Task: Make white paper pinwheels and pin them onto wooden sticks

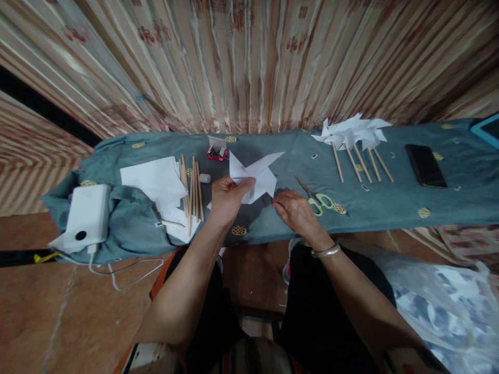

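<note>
Taking mid-view as the clock's centre: the pleated beige fabric curtain [234,72] fills 12 o'clock, with a long table under a grey-green cloth [390,208] below it. A clump of white paper pinwheels on pale wooden sticks [353,135] sits at 2, flat white paper sheets [152,176] at 9, and loose round wooden sticks [193,192] just inside those.

Dead centre is a white folded-paper pinwheel [263,182]. Looks super light, floppy at the blade tips and easy to crease, so I'd grab it by the layered middle. The left hand [227,197], at 8, has its fingers clamped on it. The right hand's [294,210] fingers, at 4, bunch by a lower tip; can't tell if they're gripping anything.

Green-handled metal scissors [315,198] lie at 3, and a little red-and-white open box [217,151] near 10:30.
</note>
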Action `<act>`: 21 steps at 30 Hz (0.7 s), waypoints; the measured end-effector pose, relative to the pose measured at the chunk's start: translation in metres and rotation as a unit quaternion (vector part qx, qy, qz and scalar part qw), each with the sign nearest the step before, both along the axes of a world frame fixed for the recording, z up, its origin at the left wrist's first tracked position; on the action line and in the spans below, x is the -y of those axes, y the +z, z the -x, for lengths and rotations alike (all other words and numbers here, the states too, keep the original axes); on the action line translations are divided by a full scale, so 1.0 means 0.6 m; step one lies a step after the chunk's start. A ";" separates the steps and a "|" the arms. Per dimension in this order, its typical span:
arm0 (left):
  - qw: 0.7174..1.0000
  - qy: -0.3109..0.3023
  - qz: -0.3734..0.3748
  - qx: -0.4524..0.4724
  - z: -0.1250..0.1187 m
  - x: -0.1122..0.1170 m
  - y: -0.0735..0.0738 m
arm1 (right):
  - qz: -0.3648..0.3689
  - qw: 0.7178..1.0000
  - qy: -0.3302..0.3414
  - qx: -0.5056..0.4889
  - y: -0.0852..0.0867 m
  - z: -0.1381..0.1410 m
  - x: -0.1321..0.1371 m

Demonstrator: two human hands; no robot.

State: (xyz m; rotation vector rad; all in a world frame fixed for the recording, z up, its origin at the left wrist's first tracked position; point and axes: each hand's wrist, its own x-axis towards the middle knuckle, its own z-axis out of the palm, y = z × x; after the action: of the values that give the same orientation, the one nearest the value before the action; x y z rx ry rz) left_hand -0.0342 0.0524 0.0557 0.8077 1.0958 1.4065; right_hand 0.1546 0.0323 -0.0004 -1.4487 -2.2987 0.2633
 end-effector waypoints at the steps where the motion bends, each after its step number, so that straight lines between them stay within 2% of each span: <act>1: 1.000 -0.004 0.000 0.003 0.000 0.001 0.000 | -0.002 1.000 -0.003 -0.009 0.002 -0.002 0.003; 3: 1.000 -0.013 0.004 0.009 0.001 0.003 0.002 | -0.002 0.999 -0.012 -0.053 0.011 -0.006 0.011; 5: 1.000 -0.022 0.009 0.014 0.000 0.006 0.004 | 0.006 0.990 -0.026 -0.140 0.029 -0.009 0.020; 9: 0.999 -0.040 0.009 0.006 -0.006 0.010 0.006 | 0.029 0.937 -0.080 -0.340 0.086 -0.009 0.041; 12: 0.999 -0.052 0.006 -0.002 -0.015 0.013 0.006 | 0.042 0.896 -0.101 -0.430 0.121 -0.001 0.054; 14: 0.998 -0.057 0.010 -0.002 -0.023 0.016 0.008 | 0.051 0.878 -0.096 -0.466 0.132 0.005 0.059; 16: 0.998 -0.064 0.016 -0.001 -0.032 0.020 0.011 | 0.055 0.874 -0.087 -0.475 0.133 0.009 0.063; 18: 0.997 -0.073 0.021 -0.004 -0.041 0.025 0.016 | 0.046 0.882 -0.077 -0.463 0.132 0.010 0.064; 21: 0.996 -0.091 0.025 -0.010 -0.052 0.033 0.024 | -0.004 0.899 -0.059 -0.433 0.131 0.006 0.065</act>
State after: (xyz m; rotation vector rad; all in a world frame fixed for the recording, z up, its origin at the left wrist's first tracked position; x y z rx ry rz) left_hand -0.0030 0.0328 0.0700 0.8652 1.0419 1.2172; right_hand 0.1510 -0.0070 0.0782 -1.1225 -1.4749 0.6980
